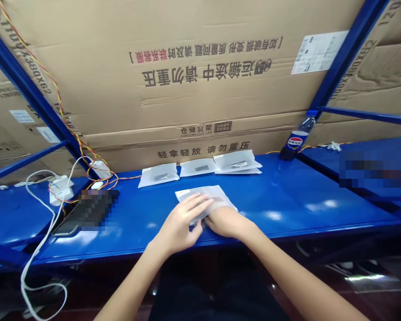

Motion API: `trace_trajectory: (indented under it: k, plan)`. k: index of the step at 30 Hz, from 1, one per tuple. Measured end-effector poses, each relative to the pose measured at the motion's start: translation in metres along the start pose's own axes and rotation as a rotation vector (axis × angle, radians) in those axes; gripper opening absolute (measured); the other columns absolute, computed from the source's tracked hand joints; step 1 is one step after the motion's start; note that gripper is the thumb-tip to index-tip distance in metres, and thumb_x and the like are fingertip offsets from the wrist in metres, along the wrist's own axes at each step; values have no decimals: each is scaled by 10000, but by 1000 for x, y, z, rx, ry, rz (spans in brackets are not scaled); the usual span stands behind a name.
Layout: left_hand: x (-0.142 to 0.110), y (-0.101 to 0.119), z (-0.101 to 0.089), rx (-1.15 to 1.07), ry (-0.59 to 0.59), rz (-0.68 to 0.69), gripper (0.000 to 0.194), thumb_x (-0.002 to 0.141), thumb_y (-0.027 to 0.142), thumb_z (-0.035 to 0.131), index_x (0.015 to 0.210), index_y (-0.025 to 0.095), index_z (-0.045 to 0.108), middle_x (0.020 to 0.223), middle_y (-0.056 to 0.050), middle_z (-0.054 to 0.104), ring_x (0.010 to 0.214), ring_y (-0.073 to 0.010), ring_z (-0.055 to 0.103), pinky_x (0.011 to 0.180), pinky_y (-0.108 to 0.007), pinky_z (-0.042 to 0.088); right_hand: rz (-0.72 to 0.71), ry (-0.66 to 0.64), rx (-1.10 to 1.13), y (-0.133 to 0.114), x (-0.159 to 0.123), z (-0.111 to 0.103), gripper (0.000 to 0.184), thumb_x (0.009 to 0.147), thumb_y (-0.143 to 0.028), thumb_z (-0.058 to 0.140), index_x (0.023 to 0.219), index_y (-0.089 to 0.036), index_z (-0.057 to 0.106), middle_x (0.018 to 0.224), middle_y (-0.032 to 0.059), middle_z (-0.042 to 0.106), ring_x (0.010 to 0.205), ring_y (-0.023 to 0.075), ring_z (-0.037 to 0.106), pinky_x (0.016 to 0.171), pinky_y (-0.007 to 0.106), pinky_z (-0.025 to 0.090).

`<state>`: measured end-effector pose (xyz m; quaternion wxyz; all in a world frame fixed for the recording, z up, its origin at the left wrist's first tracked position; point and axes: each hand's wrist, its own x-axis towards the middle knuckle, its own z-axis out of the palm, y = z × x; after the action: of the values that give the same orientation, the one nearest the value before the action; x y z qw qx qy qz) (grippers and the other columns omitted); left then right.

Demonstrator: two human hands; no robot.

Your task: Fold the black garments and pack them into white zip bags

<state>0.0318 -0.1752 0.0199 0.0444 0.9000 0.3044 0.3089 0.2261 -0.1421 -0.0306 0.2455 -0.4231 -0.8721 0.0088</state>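
Note:
A frosted plastic bag [217, 191] is between my hands, near the front edge of the blue shelf. My left hand [182, 225] grips its near left side, with the fingers over the top and the thumb below. At the bag's right side is my right hand [225, 221], bent at the wrist. Its fingers go out of sight in or behind the bag, so I cannot tell how they are set. Something faintly darker shows through the frosted film, too blurred to name.
Several similar frosted bags [158, 174] with small dark contents lie along the cardboard at the back. A cola bottle [296, 138] stands at the right post. To the left are a dark tablet-like device [87, 211], white adapters [60, 191] and loose cables [55, 216].

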Motion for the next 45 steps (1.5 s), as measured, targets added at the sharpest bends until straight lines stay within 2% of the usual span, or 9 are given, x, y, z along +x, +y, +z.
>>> trace_trajectory:
  k: [5, 8, 13, 18, 20, 24, 33, 37, 45]
  plan:
    - [-39, -6, -7, 340, 130, 197, 385, 983, 92, 613, 1355, 169, 677, 1305, -138, 775, 1224, -289, 737, 973, -423, 655, -63, 58, 33, 2, -31, -18, 499, 1034, -180, 527, 1518, -269, 605, 1404, 97, 726, 1252, 296, 711, 1096, 459, 571]
    - [-42, -1, 0, 412, 206, 265, 299, 1000, 67, 595, 1265, 151, 705, 1105, -109, 828, 1065, -273, 784, 876, -393, 658, -72, 155, -41, 9, -41, -8, 493, 1017, -96, 509, 1448, -265, 678, 1354, 101, 756, 1180, 303, 749, 1039, 452, 611]
    - [-30, 11, 18, 383, 229, 277, 246, 1014, 64, 544, 1140, 150, 738, 964, -114, 823, 925, -247, 785, 848, -401, 652, -76, 131, -110, 16, -47, -13, 349, 1012, -135, 594, 1308, -219, 760, 1248, 139, 794, 1033, 313, 801, 902, 447, 676]
    - [-34, 15, 23, 367, 337, 160, 238, 960, 47, 615, 1121, 165, 746, 996, -86, 835, 940, -234, 813, 891, -364, 674, -251, 573, -15, -11, -65, -42, 507, 963, -103, 706, 1451, -230, 651, 1105, 80, 834, 1027, 261, 803, 936, 400, 678]
    - [-36, 17, 22, 371, 355, 183, 228, 962, 71, 639, 1145, 162, 741, 1033, -88, 841, 991, -237, 816, 939, -367, 673, -261, 636, -10, -26, -65, -45, 476, 936, -110, 755, 1399, -189, 680, 1085, 92, 835, 1054, 273, 791, 986, 442, 664]
    - [-39, 20, 20, 403, 376, 228, 229, 961, 35, 626, 1146, 123, 729, 1079, -113, 840, 1044, -245, 812, 1002, -382, 656, -350, 583, -18, -39, -53, -37, 229, 989, -57, 645, 1186, -118, 745, 1058, 109, 834, 1096, 259, 766, 1097, 497, 602]
    - [-53, 25, 1, 375, 338, 201, 215, 1034, 66, 538, 1136, 112, 722, 1074, -122, 836, 1040, -238, 797, 1028, -430, 619, -483, 532, 29, -44, -41, -41, 199, 1022, -63, 585, 1153, -80, 734, 980, 113, 825, 877, 206, 750, 745, 340, 631]
    - [-50, 26, 1, 294, 381, 149, 206, 1019, 33, 556, 1066, 145, 723, 999, -87, 840, 974, -203, 797, 992, -397, 595, -508, 493, 34, -55, -36, -45, 238, 1041, -65, 538, 1160, -91, 742, 971, 113, 824, 896, 212, 760, 801, 355, 634]
    - [-68, 11, -19, 299, 477, 42, 235, 986, 4, 637, 1115, 171, 740, 999, -55, 844, 953, -200, 800, 966, -392, 554, -353, 588, -145, 9, -47, -45, 233, 994, -36, 633, 1193, -127, 715, 1001, 106, 819, 1006, 250, 770, 910, 438, 639]
